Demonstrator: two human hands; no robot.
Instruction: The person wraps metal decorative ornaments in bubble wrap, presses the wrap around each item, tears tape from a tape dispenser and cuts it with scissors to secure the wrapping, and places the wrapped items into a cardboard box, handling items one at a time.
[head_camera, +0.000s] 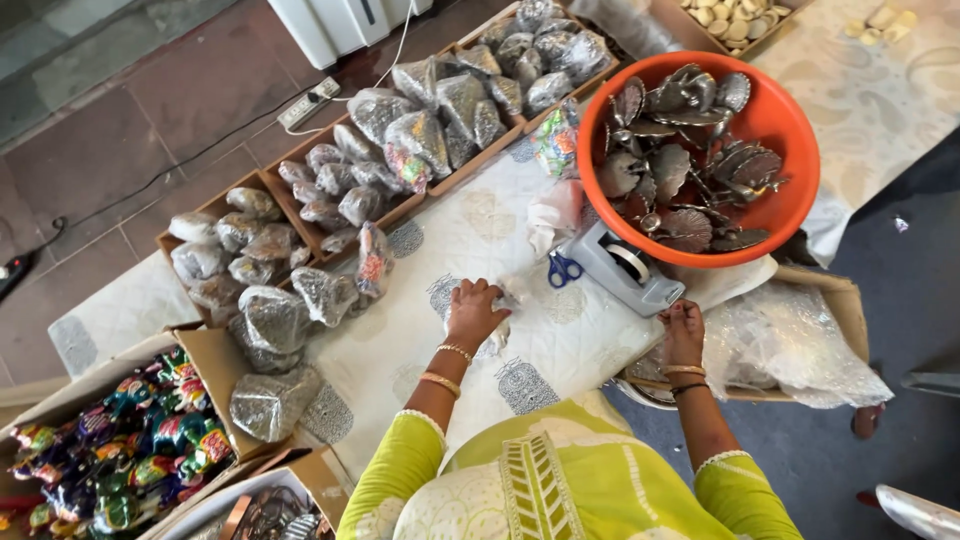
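- Yellow-green sleeves (560, 480) of the person's own garment fill the bottom edge, closest to the lens, with gold bangles on both wrists.
- Left hand (473, 312) presses down on a small clear-wrapped packet (508, 295) lying on the white patterned cloth (470, 235); fingers are curled over it, closed on the wrapping, though how firmly it is gripped I cannot tell.
- Right hand (683, 330) rests at the table edge, fingertips at the base of the grey tape dispenser (625, 268); whether it pinches anything is hidden, so its grip cannot be told.
- Just beyond the left hand's knuckles, between the two hands, lie blue-handled scissors (564, 268), touching the dispenser's near end.
- Past the right hand stands an orange tub (790, 130) heaped with dark metal shell-shaped pieces (690, 150).
- Below and outward of the right hand, crumpled clear plastic sheeting (790, 345) spills over a cardboard box (850, 300).
- Outward of the left hand, cardboard trays (300, 180) hold many clear bags of grey pieces (430, 120); more bags lie loose on the cloth.
- Further out on that side, near the left elbow, an open carton holds bright multicoloured figures (130, 450).
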